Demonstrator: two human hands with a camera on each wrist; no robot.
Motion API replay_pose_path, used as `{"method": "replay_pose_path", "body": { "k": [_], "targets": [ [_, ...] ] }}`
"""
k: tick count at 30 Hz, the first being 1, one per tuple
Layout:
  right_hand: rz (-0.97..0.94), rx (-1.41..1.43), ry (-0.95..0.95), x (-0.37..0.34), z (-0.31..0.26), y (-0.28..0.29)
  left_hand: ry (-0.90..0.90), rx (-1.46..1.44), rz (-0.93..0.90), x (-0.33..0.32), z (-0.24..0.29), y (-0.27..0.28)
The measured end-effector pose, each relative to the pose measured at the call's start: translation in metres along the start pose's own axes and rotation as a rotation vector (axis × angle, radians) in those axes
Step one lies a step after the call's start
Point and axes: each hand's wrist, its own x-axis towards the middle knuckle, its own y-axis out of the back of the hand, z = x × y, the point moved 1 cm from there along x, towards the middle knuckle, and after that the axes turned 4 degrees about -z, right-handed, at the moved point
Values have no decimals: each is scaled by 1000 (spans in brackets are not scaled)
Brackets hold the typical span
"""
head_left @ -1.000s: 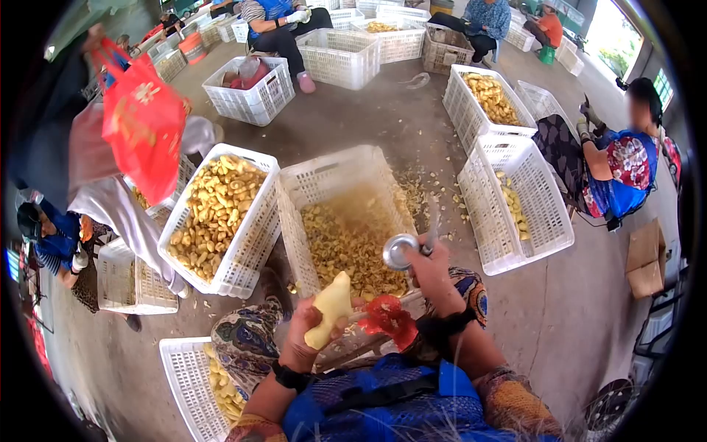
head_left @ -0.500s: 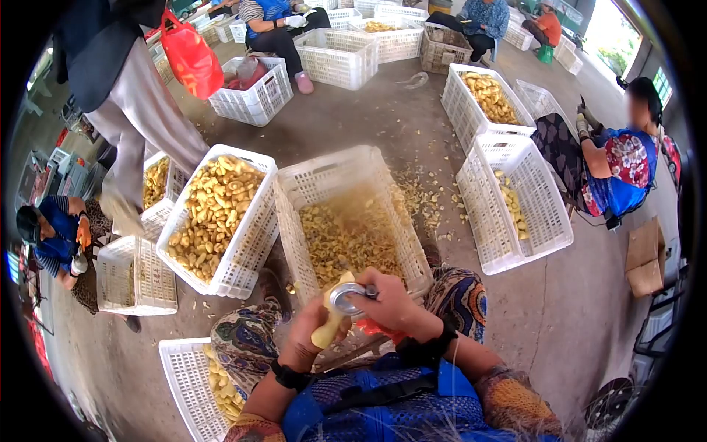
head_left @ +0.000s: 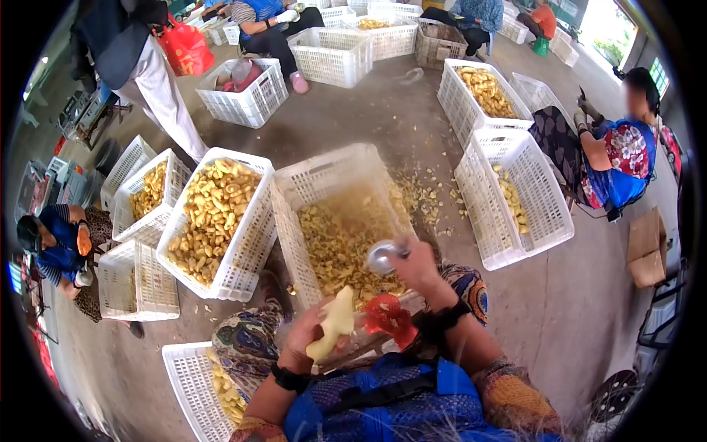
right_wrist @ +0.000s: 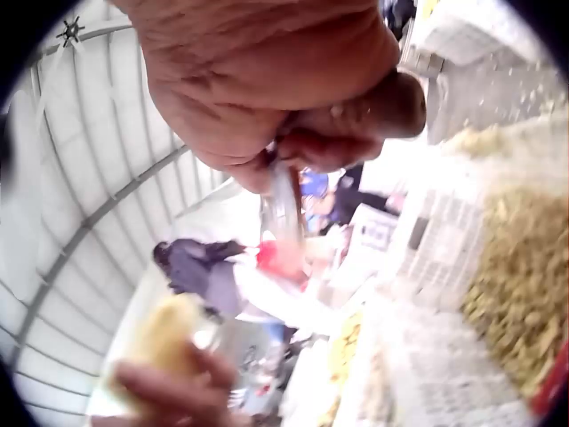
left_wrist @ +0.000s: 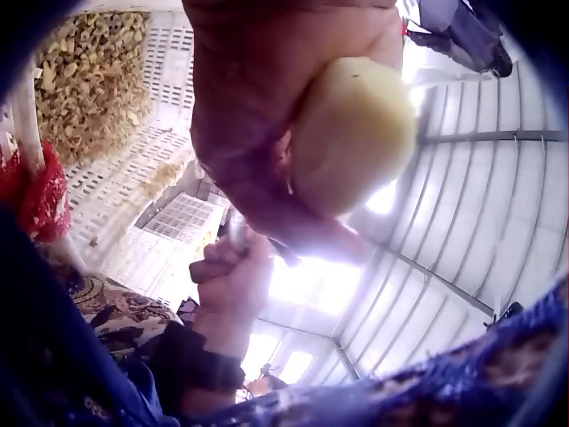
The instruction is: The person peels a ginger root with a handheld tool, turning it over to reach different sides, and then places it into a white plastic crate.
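A pale peeled ginger root (head_left: 338,323) lies in my left hand (head_left: 300,340), fingers curled round its side. The left wrist view shows the root's smooth, rounded end (left_wrist: 356,133) beside the thumb. My right hand (head_left: 421,271) grips a round, shiny metal tool (head_left: 381,258), apart from the root and above the near right part of the crate. In the right wrist view its thin edge (right_wrist: 283,209) points away from the fingers; the rest is hidden by the hand. Below both hands stands a white crate (head_left: 291,191) with peelings (head_left: 339,236) in it.
Left stands a crate of unpeeled ginger (head_left: 217,214); a crate with peeled pieces (head_left: 228,390) is by my left leg. Red netting (head_left: 390,320) hangs at the near crate edge. Crates (head_left: 515,199) stand right, near a seated person (head_left: 622,155). Another person (head_left: 147,74) stands at back left.
The metal tool met the root half a second ago; now my right hand has swung it forward and right, off the root. The person with the red bag has moved away at back left.
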Motion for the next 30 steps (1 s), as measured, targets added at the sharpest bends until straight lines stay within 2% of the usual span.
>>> {"method": "replay_pose_path", "body": {
  "k": [1,2,4,6,8,10,11,12,13,14,15,17,19,21,24,27,30],
  "targets": [
    [127,-5,-63,9,-7,9,-14,-20,24,-2,-1,4],
    [60,239,-106,2,-14,18,-22,-45,50,-2,-4,9],
    [-92,236,46,-17,-27,8,-11,-105,151,-1,-14,17],
    [-273,273,196,-31,-29,-13,27,-57,89,0,-16,18],
    [-149,338,28,-18,-11,-21,44,-80,23,-4,-14,17],
    [-54,458,-140,-10,-19,-9,25,-178,-58,-4,-14,17],
    [-104,460,-156,-13,-25,-4,18,-232,-95,-5,-15,19],
    [-157,462,-181,-20,-35,0,21,-241,40,-5,-16,20],
    [-204,465,-208,-25,-38,2,23,-254,-4,-5,-19,22],
    [-230,434,25,-29,-33,-12,22,-264,-55,0,-21,27],
    [-249,332,101,-28,-35,-18,19,-274,-107,4,-19,22],
    [-289,132,243,-30,-39,-28,32,-217,-34,0,-19,12],
    [-63,112,203,-16,-18,-24,8,-243,62,0,-14,12],
    [140,19,94,-6,-8,-4,-53,-320,-48,1,-7,7],
    [180,-285,358,-16,-7,-7,-99,-397,-95,-1,-7,5],
    [53,-550,729,-30,-13,-33,-107,-315,-74,3,-7,0],
    [-27,-609,781,-33,-12,-53,-105,-338,-63,-1,-5,-9]
  ]
}}
